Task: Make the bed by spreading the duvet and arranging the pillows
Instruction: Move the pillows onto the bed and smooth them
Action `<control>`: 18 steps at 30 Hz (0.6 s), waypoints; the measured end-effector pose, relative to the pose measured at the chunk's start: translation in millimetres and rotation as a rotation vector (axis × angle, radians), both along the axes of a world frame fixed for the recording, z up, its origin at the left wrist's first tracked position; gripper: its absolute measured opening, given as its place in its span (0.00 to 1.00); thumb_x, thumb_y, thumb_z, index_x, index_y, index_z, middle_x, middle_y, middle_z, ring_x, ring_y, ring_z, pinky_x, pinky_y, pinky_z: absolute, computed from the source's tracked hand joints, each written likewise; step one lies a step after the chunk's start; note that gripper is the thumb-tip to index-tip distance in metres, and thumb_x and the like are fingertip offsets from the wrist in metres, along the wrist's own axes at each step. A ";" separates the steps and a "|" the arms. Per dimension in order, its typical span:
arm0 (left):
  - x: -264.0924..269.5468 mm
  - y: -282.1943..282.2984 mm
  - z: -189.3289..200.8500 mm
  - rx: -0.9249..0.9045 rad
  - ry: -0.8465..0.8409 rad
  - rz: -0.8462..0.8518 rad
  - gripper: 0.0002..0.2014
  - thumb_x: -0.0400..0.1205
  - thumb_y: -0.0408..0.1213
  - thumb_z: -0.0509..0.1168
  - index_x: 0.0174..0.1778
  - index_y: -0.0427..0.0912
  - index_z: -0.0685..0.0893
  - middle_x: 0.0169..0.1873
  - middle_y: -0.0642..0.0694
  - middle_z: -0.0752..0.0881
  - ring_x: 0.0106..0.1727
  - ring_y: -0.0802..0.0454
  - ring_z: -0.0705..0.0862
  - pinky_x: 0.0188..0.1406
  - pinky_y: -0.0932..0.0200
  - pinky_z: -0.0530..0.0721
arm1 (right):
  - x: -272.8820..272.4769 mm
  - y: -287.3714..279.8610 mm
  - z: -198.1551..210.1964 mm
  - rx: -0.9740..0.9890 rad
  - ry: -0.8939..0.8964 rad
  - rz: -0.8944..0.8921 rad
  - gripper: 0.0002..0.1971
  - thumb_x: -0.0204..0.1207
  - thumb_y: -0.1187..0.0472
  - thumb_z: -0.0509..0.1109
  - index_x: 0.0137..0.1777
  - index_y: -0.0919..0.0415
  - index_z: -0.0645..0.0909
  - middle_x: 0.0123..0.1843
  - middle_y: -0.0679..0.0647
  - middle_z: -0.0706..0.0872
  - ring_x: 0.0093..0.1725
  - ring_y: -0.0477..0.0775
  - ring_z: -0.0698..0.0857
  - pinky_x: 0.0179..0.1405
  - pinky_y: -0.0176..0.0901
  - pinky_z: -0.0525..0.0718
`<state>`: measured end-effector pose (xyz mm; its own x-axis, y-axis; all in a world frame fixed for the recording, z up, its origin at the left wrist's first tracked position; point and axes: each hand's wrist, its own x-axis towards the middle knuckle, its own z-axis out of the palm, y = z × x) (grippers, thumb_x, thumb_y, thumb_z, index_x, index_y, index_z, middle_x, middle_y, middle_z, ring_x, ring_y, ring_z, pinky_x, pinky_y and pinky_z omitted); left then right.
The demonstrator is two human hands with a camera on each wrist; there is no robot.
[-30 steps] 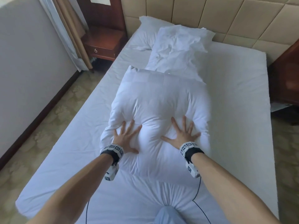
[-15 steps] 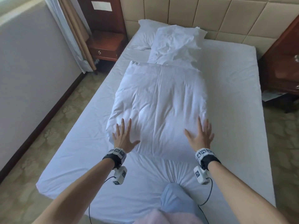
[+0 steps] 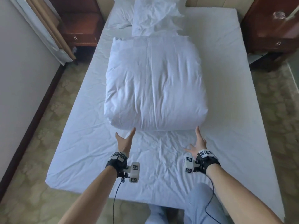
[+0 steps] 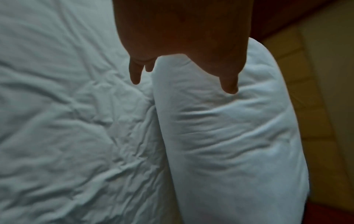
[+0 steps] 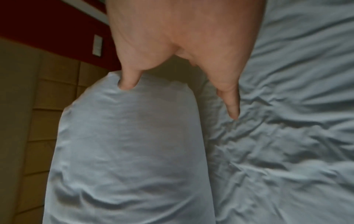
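While a folded white duvet (image 3: 155, 84) lies at the centre of the frame on the sheeted mattress (image 3: 226, 110), both hands reach for its near edge. Left hand (image 3: 123, 143) at lower centre-left has straight fingers, thumb apart, fingertips touching the fold. Right hand (image 3: 198, 143) likewise, fingers spread. Two white pillows (image 3: 153, 15) sit at top centre.

Our two bare arms stretched forward, our left hand (image 3: 123, 141) with fingers straight and thumb spread, our right hand (image 3: 198, 142) likewise flat and extended
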<state>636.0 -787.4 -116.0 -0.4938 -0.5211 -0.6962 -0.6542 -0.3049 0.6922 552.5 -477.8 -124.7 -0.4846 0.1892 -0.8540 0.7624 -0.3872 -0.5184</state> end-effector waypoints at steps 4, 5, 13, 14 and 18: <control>-11.4 -14.2 -16.6 0.287 0.017 0.236 0.74 0.61 0.69 0.81 0.87 0.54 0.32 0.87 0.44 0.56 0.85 0.38 0.62 0.73 0.26 0.74 | -6.6 -10.3 -7.1 -0.060 0.025 -0.079 0.67 0.54 0.29 0.85 0.88 0.41 0.48 0.90 0.58 0.54 0.84 0.73 0.64 0.62 0.86 0.79; -17.1 -18.0 -20.5 0.320 0.038 0.270 0.74 0.60 0.69 0.81 0.87 0.54 0.32 0.87 0.43 0.55 0.86 0.36 0.61 0.72 0.25 0.75 | -11.9 -11.2 -10.0 -0.071 0.029 -0.098 0.67 0.55 0.30 0.85 0.88 0.41 0.47 0.90 0.59 0.53 0.84 0.74 0.64 0.62 0.86 0.79; -50.0 -40.2 -61.2 0.370 0.090 0.271 0.71 0.54 0.76 0.79 0.89 0.59 0.48 0.88 0.39 0.37 0.83 0.28 0.62 0.51 0.26 0.88 | -59.1 -11.4 -21.5 -0.091 0.081 -0.143 0.72 0.53 0.33 0.86 0.87 0.33 0.35 0.91 0.54 0.52 0.85 0.74 0.62 0.64 0.89 0.75; -55.9 -42.9 -66.1 0.375 0.098 0.288 0.72 0.53 0.75 0.80 0.89 0.58 0.50 0.88 0.38 0.40 0.83 0.28 0.64 0.52 0.24 0.87 | -65.5 -9.5 -21.7 -0.104 0.075 -0.163 0.72 0.56 0.34 0.86 0.87 0.34 0.33 0.91 0.56 0.52 0.85 0.74 0.62 0.65 0.90 0.74; -74.7 -49.4 -79.3 0.412 0.106 0.346 0.67 0.54 0.74 0.82 0.85 0.50 0.60 0.82 0.33 0.66 0.71 0.30 0.80 0.49 0.29 0.89 | -85.8 -9.1 -29.2 -0.137 0.019 -0.137 0.72 0.62 0.33 0.84 0.86 0.40 0.25 0.89 0.59 0.59 0.82 0.74 0.68 0.64 0.91 0.74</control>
<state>561.3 -836.8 -195.3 -0.4202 -0.3603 -0.8328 -0.4007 -0.7498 0.5265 466.8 -486.9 -153.9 -0.4783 0.1370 -0.8674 0.6882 -0.5550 -0.4672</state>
